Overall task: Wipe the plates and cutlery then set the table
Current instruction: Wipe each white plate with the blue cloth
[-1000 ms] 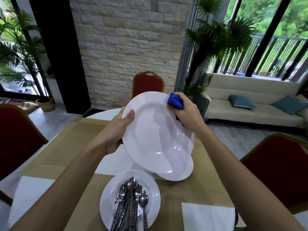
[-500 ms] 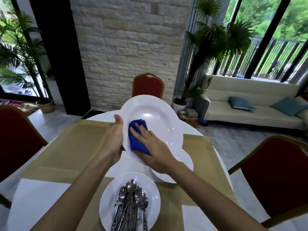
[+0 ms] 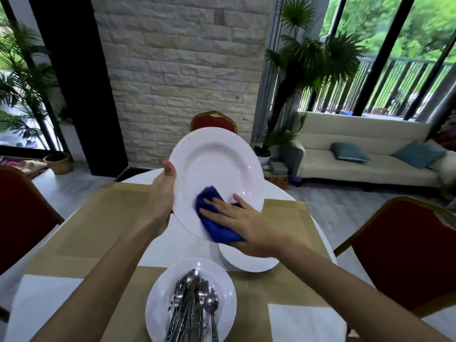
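My left hand [image 3: 161, 196] grips the left rim of a large white plate [image 3: 214, 166], held tilted up above the table. My right hand [image 3: 244, 225] presses a folded blue cloth [image 3: 214, 223] flat against the plate's lower face. Under that hand a stack of white plates [image 3: 246, 261] rests on the table. Nearer to me a small white plate [image 3: 158, 302] holds a pile of spoons and forks [image 3: 195, 307].
The round white table [image 3: 162, 245] carries tan placemats [image 3: 93, 218] and white napkins [image 3: 303, 322] at the near left and right. Red chairs stand at the left [image 3: 22, 218], right [image 3: 404, 253] and far side [image 3: 213, 120]. A sofa and plants stand beyond.
The cloth went from the plate's top right rim to its left side, then down to the lower face. The plate has tilted more upright in my left hand.
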`<state>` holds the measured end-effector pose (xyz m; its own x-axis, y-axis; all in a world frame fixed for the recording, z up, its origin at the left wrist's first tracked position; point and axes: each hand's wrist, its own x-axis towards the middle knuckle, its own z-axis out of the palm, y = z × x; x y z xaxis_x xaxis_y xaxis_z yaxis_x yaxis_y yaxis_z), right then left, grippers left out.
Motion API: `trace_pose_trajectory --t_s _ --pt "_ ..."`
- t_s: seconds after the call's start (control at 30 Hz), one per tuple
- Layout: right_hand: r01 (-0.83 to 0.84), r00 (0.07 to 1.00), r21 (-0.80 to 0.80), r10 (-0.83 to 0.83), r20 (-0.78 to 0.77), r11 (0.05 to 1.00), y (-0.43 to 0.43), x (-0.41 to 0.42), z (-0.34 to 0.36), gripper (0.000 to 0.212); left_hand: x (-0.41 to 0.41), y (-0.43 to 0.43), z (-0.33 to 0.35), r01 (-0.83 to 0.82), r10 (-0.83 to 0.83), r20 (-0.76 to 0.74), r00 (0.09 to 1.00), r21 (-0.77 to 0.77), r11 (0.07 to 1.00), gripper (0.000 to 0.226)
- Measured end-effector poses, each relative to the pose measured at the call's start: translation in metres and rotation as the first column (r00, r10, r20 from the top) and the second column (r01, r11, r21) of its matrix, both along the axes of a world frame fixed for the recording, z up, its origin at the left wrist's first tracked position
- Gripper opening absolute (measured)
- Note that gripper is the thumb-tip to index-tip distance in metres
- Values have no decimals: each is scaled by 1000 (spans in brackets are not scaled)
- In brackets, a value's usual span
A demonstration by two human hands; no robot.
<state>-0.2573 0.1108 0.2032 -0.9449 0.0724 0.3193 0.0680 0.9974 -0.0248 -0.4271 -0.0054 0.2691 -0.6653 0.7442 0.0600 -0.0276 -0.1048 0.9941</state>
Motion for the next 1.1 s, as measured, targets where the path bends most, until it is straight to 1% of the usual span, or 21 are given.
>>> trace_pose_trajectory --t_s 0.03,0.1,0.17,0.2,0.27,0.3,0.37,0.43,0.47,0.53,0.6,0.63,0.67,0.73,0.77,0.83,0.9,0.93,1.0,1.07,1.1 --pt "32 999 53 -33 11 998 13 10 -4 63 -5 -4 3 -17 19 -40 999 36 999 45" --pt "215 976 151 -215 -22 965 42 17 -3 64 -7 -6 2 37 -32 -95 995 44 998 44" --pt "392 918 128 -377 -124 911 48 4 10 66 2 -2 -8 82 -83 -137 987 -8 997 45" --pt "419 897 64 -402 -185 905 40 -8 16 66 6 3 -14 123 -124 -130 984 -17 992 51" --pt "329 904 -55 -331 -271 943 13 -31 25 65 16 12 -13 160 -160 -44 986 7 987 65" --pt "244 923 -75 -255 -287 967 -1 -36 24 64 17 15 -7 137 -137 -5 991 38 990 63" --pt "100 959 -65 -114 -259 993 -17 -31 13 61 12 15 11 -1 0 19 1000 62 998 49" --pt "54 980 7 -52 -193 999 -9 -14 0 58 0 9 22 -118 122 -41 992 90 989 43" --pt "77 981 58 -65 -181 995 2 -5 -5 58 -7 6 23 -137 145 -71 987 104 985 44" --pt "240 955 116 -213 -208 964 25 4 -5 59 -15 0 21 -102 113 -128 985 89 991 45" --pt "425 869 68 -385 -311 903 33 -2 7 61 -11 0 12 -17 25 -133 991 66 998 42" --pt "463 830 19 -426 -359 886 29 -11 16 62 -5 2 8 37 -31 -114 993 55 998 42" --pt "454 813 -37 -431 -391 890 21 -22 23 62 1 5 6 95 -90 -105 990 40 995 47" --pt "315 858 -101 -329 -396 944 -3 -39 28 65 9 10 3 156 -151 -94 984 50 986 56" --pt "227 896 -85 -242 -373 970 -13 -42 25 66 7 11 6 126 -121 -71 990 70 990 55" --pt "68 961 -34 -75 -266 997 -23 -35 12 63 -2 6 15 -15 19 -56 998 78 997 50" --pt "-7 986 7 8 -166 1000 -12 -17 -4 58 -15 -3 18 -71 81 -89 993 112 991 48" --pt "11 990 38 -5 -143 999 -1 -8 -11 58 -20 -8 17 -54 68 -112 991 124 991 51" --pt "179 978 77 -169 -121 981 23 4 -13 62 -22 -18 16 -2 18 -154 988 107 994 60" --pt "395 913 80 -381 -149 915 39 2 -2 64 -19 -19 16 32 -20 -195 980 55 998 56" --pt "469 874 79 -450 -183 880 40 -4 8 65 -13 -17 17 43 -37 -207 978 23 999 51"
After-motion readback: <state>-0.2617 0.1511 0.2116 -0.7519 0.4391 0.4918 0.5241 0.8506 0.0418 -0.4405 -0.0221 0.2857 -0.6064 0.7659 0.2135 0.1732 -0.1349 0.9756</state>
